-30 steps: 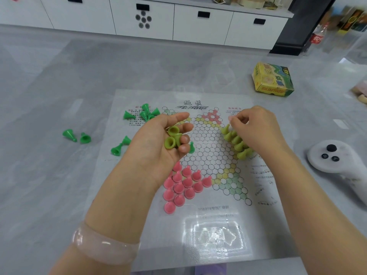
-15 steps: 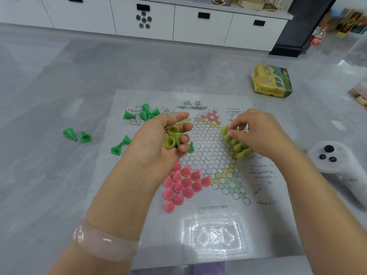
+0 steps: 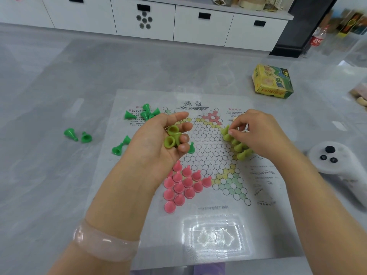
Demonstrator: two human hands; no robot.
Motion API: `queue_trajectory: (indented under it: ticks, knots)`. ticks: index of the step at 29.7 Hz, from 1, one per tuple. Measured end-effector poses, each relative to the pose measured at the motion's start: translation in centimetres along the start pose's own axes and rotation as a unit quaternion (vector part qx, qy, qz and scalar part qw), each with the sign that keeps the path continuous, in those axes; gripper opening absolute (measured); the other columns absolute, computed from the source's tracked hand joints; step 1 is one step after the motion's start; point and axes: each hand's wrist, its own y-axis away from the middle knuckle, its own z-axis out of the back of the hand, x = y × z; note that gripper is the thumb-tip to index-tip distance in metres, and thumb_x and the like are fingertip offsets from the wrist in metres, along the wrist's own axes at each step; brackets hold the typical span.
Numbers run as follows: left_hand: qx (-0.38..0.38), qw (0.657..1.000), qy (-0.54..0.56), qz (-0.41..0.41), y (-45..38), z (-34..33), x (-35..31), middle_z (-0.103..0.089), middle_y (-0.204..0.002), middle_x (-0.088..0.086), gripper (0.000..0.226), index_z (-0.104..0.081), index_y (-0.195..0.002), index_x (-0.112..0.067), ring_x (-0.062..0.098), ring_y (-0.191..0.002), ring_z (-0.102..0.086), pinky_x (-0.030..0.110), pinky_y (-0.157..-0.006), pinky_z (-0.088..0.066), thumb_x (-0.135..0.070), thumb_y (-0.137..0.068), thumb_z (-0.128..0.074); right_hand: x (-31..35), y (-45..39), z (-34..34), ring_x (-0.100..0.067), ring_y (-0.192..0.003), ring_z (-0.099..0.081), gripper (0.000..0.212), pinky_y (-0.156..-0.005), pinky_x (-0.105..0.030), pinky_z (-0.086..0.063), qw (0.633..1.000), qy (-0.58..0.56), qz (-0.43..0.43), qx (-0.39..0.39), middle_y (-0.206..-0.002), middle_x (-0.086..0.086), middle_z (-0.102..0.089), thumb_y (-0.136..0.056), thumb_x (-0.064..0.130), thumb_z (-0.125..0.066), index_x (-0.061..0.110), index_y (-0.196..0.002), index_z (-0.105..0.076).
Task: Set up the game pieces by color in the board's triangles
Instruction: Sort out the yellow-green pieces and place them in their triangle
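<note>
A paper board (image 3: pixel 206 147) with a hexagon star grid lies on the grey table. Pink cone pieces (image 3: pixel 183 185) fill its lower-left triangle. Olive-green pieces (image 3: pixel 239 147) stand in the right triangle, partly hidden by my right hand (image 3: pixel 258 133), whose fingertips pinch one olive piece (image 3: pixel 225 131) at the row's upper end. My left hand (image 3: pixel 156 147) hovers palm-up over the board's left side and holds two olive pieces (image 3: pixel 172 136) in its curled fingers. Bright green pieces (image 3: pixel 146 114) lie loose at the board's upper left.
More bright green pieces (image 3: pixel 77 135) lie off the board to the left and two at its left edge (image 3: pixel 120 146). A yellow-green box (image 3: pixel 273 82) sits far right, a white controller (image 3: pixel 337 161) at the right, a clear plastic tray (image 3: pixel 213 235) near the front.
My right hand has slid slightly left and down along the olive row with a piece pinched. My left hand has stayed in place with its two pieces.
</note>
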Motion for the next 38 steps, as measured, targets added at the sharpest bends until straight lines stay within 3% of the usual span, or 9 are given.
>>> queue_trajectory:
  ticks: [9, 17, 21, 25, 28, 30, 33, 35, 38]
  knots:
    - [0.000, 1.000, -0.006, -0.001, 0.0, 0.0, 0.0, -0.055, -0.064, 0.005, 0.028, -0.058, -0.110, -0.002, 0.010, -0.047, -0.040, 0.016, -0.036, -0.033, -0.005, -0.088, -0.041, -0.1, 0.0, -0.2, -0.014, -0.083, -0.048, 0.004, -0.069, -0.025, -0.033, 1.000, 0.005, 0.003, 0.003, -0.087, 0.001, -0.054, -0.083, 0.021, -0.064, 0.019, -0.083, -0.067]
    - [0.039, 0.999, -0.008, 0.008, -0.1, 0.0, 0.2, -0.055, -0.073, 0.009, 0.028, -0.058, -0.110, 0.000, 0.013, -0.056, -0.044, 0.018, -0.043, -0.041, -0.006, -0.088, -0.042, -0.4, 0.0, 0.5, -0.005, -0.066, -0.043, 0.005, -0.056, -0.013, -0.031, 1.000, -0.021, 0.006, -0.020, -0.076, 0.009, -0.049, -0.083, 0.027, -0.063, 0.023, -0.083, -0.067]
    - [0.102, 0.994, -0.015, 0.042, -0.1, -0.4, 0.7, -0.061, -0.082, 0.014, 0.029, -0.055, -0.111, 0.002, 0.016, -0.064, -0.054, 0.022, -0.058, -0.048, -0.004, -0.087, -0.041, 1.3, 0.7, 1.1, -0.004, -0.060, -0.049, 0.010, -0.055, -0.007, -0.038, 0.991, -0.124, 0.051, -0.025, -0.074, 0.009, -0.060, -0.085, 0.030, -0.061, 0.023, -0.080, -0.066]
    - [0.139, 0.987, -0.067, 0.036, 0.1, -0.8, 1.0, -0.065, -0.090, 0.016, 0.033, -0.054, -0.116, -0.008, 0.010, -0.058, -0.050, 0.018, -0.050, -0.044, 0.005, -0.090, -0.039, 3.6, 1.2, 1.4, 0.003, -0.058, -0.050, 0.015, -0.056, -0.008, -0.040, 0.970, -0.226, 0.092, 0.021, -0.076, 0.007, -0.066, -0.088, 0.028, -0.058, 0.020, -0.091, -0.070]
    - [0.160, 0.979, -0.128, 0.012, 0.1, -0.9, 1.2, -0.068, -0.099, 0.018, 0.041, -0.049, -0.126, -0.018, 0.006, -0.052, -0.046, 0.015, -0.046, -0.041, 0.004, -0.091, -0.044, 4.4, 1.4, 1.5, -0.006, -0.072, -0.061, 0.016, -0.068, -0.015, -0.051, 0.957, -0.265, 0.103, 0.061, -0.086, 0.001, -0.069, -0.089, 0.024, -0.056, 0.022, -0.098, -0.070]
    - [0.155, 0.974, -0.165, -0.014, 0.0, -0.8, 1.5, -0.066, -0.089, 0.013, 0.056, -0.036, -0.138, -0.023, 0.005, -0.052, -0.046, 0.015, -0.047, -0.041, 0.004, -0.090, -0.047, 4.5, 1.5, 1.5, -0.013, -0.084, -0.065, 0.016, -0.079, -0.025, -0.055, 0.949, -0.286, 0.102, 0.085, -0.092, 0.003, -0.069, -0.090, 0.023, -0.056, 0.024, -0.097, -0.070]
    - [0.140, 0.962, -0.223, -0.064, -0.1, -0.7, 1.8, -0.055, -0.057, -0.005, 0.075, -0.016, -0.146, -0.031, 0.007, -0.055, -0.045, 0.016, -0.050, -0.040, 0.003, -0.089, -0.051, 4.4, 1.6, 1.5, -0.005, -0.081, -0.065, 0.013, -0.077, -0.018, -0.053, 0.944, -0.293, 0.102, 0.110, -0.087, 0.008, -0.066, -0.088, 0.021, -0.058, 0.022, -0.090, -0.070]
    - [0.142, 0.956, -0.246, -0.076, 0.0, -0.8, 1.9, -0.053, -0.050, -0.009, 0.079, -0.011, -0.146, -0.035, 0.008, -0.056, -0.044, 0.016, -0.053, -0.042, 0.002, -0.089, -0.051, 4.3, 1.6, 1.5, -0.009, -0.080, -0.064, 0.009, -0.075, -0.017, -0.052, 0.939, -0.304, 0.101, 0.121, -0.084, 0.007, -0.065, -0.085, 0.018, -0.062, 0.017, -0.086, -0.071]
    - [0.135, 0.955, -0.249, -0.084, 0.1, -0.9, 1.8, -0.051, -0.049, -0.009, 0.079, -0.011, -0.145, -0.036, 0.008, -0.057, -0.044, 0.017, -0.055, -0.042, 0.001, -0.089, -0.052, 4.2, 1.6, 1.4, -0.018, -0.085, -0.065, 0.007, -0.081, -0.027, -0.054, 0.937, -0.308, 0.105, 0.127, -0.083, 0.006, -0.066, -0.083, 0.016, -0.065, 0.017, -0.084, -0.071]
